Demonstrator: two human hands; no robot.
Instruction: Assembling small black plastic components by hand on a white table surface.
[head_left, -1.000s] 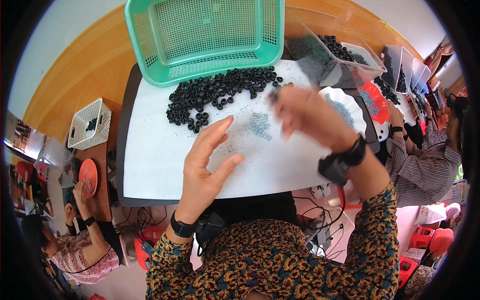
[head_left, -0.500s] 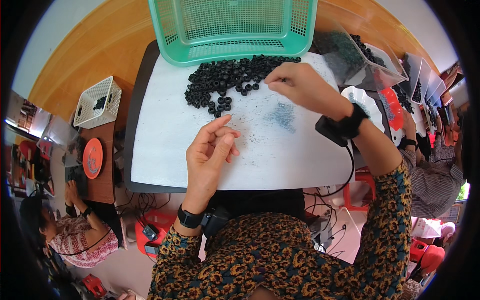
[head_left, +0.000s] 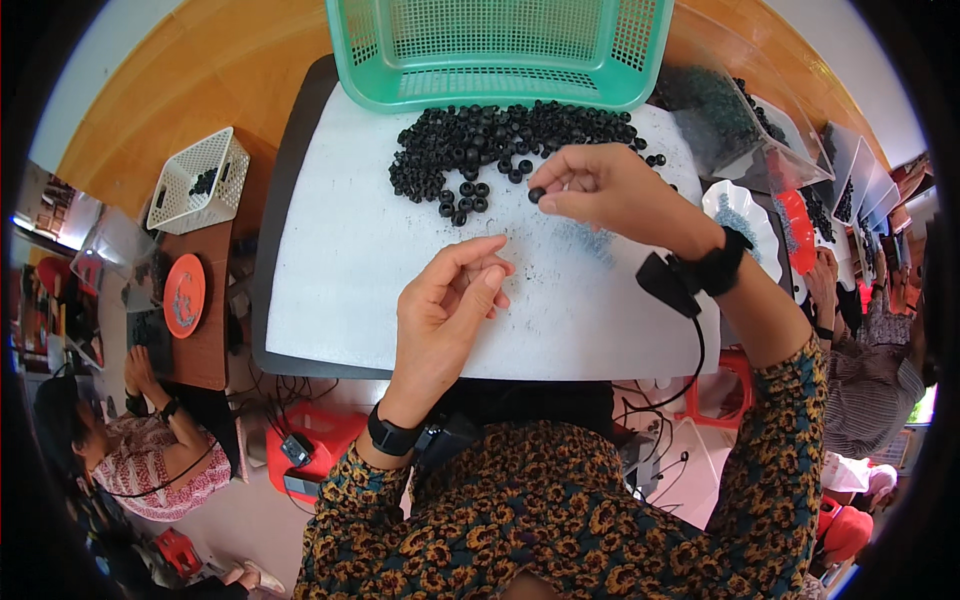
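My right hand (head_left: 600, 190) pinches one black round rubber-like part (head_left: 537, 195) between thumb and fingertips, above the white sheet. To its left and nearer me, my left hand (head_left: 450, 300) is loosely closed, palm side up, fingers curled toward the thumb. Whatever it may hold is too small to make out. A heap of black round parts (head_left: 450, 150), some with a visible hole, lies along the far side of the sheet. Several sit apart at its near edge. A patch of tiny blue-grey pieces (head_left: 585, 243) lies partly behind my right hand.
A green perforated basket (head_left: 510, 92) stands beyond the heap. At right are a white scalloped dish (head_left: 768, 245), a red dish (head_left: 798, 235) and a clear bin (head_left: 720, 115). A white basket (head_left: 228, 200) and orange plate (head_left: 172, 300) sit left. Co-workers sit on both sides.
My right hand has come away from the heap's right part toward my left hand, with a black round part now showing in its fingertips. The whole view has shifted slightly.
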